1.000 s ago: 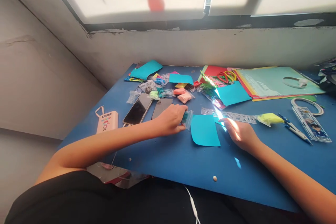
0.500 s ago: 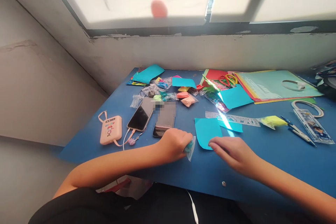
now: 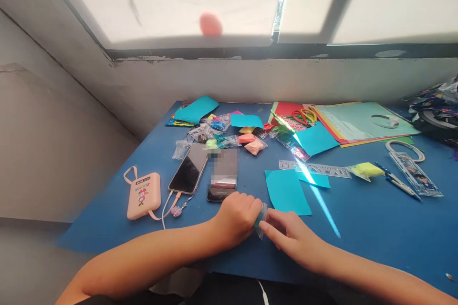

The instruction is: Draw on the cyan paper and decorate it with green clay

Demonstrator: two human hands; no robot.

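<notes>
My left hand (image 3: 239, 217) is closed in a fist around a small clear plastic bag (image 3: 262, 234) with something teal, like soft clay, inside. Most of the bag is hidden in that fist; its crumpled end sticks out to the right. The thumb and forefinger of my right hand (image 3: 291, 233) meet the protruding edge of the bag and pinch it. Both hands are low over the front of the blue table (image 3: 358, 228). Just beyond them lies a blue paper sheet (image 3: 287, 193).
A phone (image 3: 189, 167) and a second phone (image 3: 223, 186) lie left of centre, cabled near a pink power bank (image 3: 143, 196). Behind are several clay packets (image 3: 255, 146). To the right are a stencil ruler (image 3: 315, 168), a yellow packet (image 3: 365, 170), pens (image 3: 399, 182) and coloured sheets (image 3: 372, 121).
My right hand has come left and down from the blue sheet to the bag in my left hand. The camera view has shifted slightly.
</notes>
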